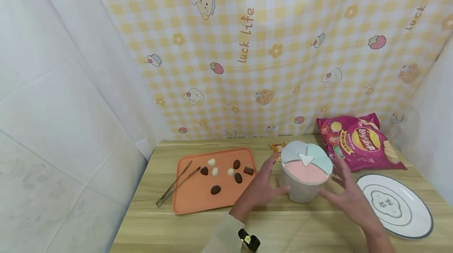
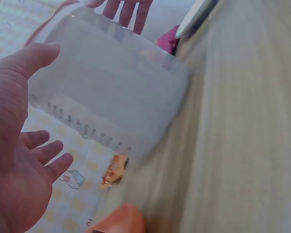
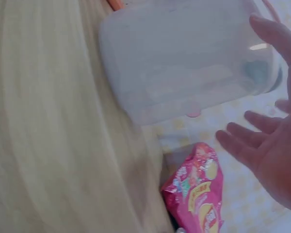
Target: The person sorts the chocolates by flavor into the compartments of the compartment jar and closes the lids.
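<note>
A translucent storage container (image 1: pixel 303 192) stands on the table with a round lid (image 1: pixel 306 172) in grey, mint and pink sections and a white centre knob. On its left side is my left hand (image 1: pixel 260 186), thumb at the container wall and fingers spread. My right hand (image 1: pixel 348 198) flanks it on the right, fingers extended and thumb near the wall. In the left wrist view, a printed scale runs down the container (image 2: pixel 111 82). The right wrist view has the fingers (image 3: pixel 245 141) held apart from the container (image 3: pixel 179 58).
Left lies an orange tray (image 1: pixel 191 202) with several dark and white chocolates, tongs (image 1: pixel 177 184) across its edge. A small orange packet (image 1: pixel 277 147) lies behind the container. A Lay's chip bag (image 1: pixel 357 143) and a white plate (image 1: pixel 417 209) are right. A checked curtain (image 1: pixel 240 80) hangs behind.
</note>
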Motion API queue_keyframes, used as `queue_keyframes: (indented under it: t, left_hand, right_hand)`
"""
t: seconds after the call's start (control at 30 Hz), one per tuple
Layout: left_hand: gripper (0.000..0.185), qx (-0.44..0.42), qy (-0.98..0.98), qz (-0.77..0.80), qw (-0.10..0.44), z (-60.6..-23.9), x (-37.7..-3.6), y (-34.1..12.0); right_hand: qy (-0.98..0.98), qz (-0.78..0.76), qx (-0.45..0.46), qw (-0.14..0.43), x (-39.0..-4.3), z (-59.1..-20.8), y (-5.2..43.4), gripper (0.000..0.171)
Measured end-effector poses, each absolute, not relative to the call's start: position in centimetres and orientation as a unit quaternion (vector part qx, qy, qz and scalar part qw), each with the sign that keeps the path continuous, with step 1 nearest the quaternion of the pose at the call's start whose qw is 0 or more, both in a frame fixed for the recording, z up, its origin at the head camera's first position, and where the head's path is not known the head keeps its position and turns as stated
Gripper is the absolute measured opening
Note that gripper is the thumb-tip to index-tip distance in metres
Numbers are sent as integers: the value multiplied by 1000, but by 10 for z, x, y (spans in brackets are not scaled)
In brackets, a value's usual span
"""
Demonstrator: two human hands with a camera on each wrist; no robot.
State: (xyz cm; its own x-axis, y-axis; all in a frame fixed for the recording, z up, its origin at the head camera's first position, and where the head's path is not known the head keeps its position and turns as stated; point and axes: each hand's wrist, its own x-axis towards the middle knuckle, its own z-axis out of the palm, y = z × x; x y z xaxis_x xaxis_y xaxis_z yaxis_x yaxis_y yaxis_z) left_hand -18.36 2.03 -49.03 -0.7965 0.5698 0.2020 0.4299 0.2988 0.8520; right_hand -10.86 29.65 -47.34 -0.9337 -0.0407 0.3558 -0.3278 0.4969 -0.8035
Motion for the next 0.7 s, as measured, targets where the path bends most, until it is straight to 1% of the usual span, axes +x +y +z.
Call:
queue_keyframes:
  t: [0.13,0.27,0.37,0.47,0.6,0.7]
  left_hand:
    - [92,331,800,499,31,-479,-186,19]
    - [87,384,787,483,-2,-470,-192,19]
    - [80,423,787,448,-22,-465,-197,20]
    - [74,449,792,413,-30,-462,-201,23]
    - [68,465,795,387,-30,-462,-205,27]
    - [64,470,797,377,-38,-463,-207,29]
  right_hand:
    - [-849,474,118,203,-109,-466,299,107]
    - [-848,460,141,224,-111,-460,303,92]
    - [-850,444,171,225,-112,-456,303,81]
    - [-853,436,193,213,-115,-455,303,74]
    - [-855,437,202,191,-120,-460,302,67]
    - [-857,433,207,189,-122,-465,301,65]
